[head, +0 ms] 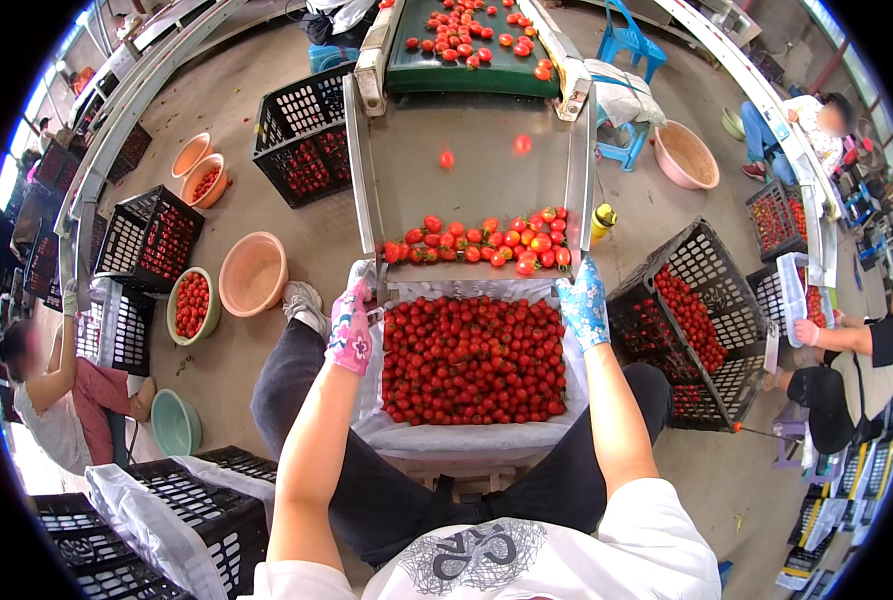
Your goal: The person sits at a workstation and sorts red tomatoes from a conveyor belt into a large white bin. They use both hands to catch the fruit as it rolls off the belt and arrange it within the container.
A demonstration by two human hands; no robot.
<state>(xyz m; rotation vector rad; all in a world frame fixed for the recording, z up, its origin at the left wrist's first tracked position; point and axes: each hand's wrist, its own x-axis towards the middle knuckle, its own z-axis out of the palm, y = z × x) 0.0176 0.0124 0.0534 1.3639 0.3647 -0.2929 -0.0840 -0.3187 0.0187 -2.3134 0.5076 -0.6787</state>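
Observation:
My left hand [351, 326], in a pink floral glove, is at the lower left corner of a metal chute [465, 180]. My right hand [586, 304], in a blue floral glove, is at its lower right corner. Both seem to grip the chute's side edges, though the fingertips are partly hidden. A row of small red tomatoes [491, 244] rests along the chute's lower edge, and two more are on the slope above. Below it, between my knees, a crate lined with white cloth [461, 437] holds many red cherry tomatoes [473, 360].
A green conveyor belt [473, 79] carries tomatoes above the chute. Black plastic crates [304, 135] with tomatoes stand on both sides. Plastic basins [253, 274] are on the floor at left, and a pink basin [686, 155] at upper right. Other people sit at far left and right.

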